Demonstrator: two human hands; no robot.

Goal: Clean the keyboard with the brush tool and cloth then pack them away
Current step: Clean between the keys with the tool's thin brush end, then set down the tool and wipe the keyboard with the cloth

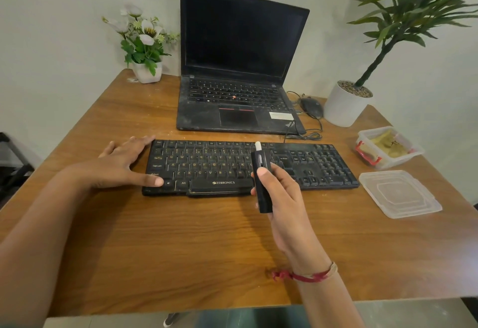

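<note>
- Brush tool (261, 180) bottom end and back side hidden inside right hand (280, 193); white tip pokes up over top key rows, bristles hard to make out.
- Right fingers wrapped around black body of brush tool, thumb pressed on its front; tool upright, slightly tilted, over middle of keyboard (248, 167). Tip touching keys or not: cannot tell.
- Left hand (124, 162) flat on table at keyboard's left end, fingers spread, thumb on bottom-left corner keys, fingertips by top-left corner.
- Keyboard black, dusty, flat on wooden table (181, 237), in front of open laptop (240, 69); keys around brush tool partly covered by right hand.
- Cloth (388, 144) looks yellowish, folded inside open clear container (411, 155) at right table edge; details blurred.
- Clear lid (399, 193) flat on table just right of keyboard, near container.
- Mouse (311, 106) and cable right of laptop, partly behind it; white pot with plant (345, 104) beside mouse, leaves cut off at top.
- Small flower pot (147, 70) at back-left corner.
- Red thread band (307, 274) on right wrist.
</note>
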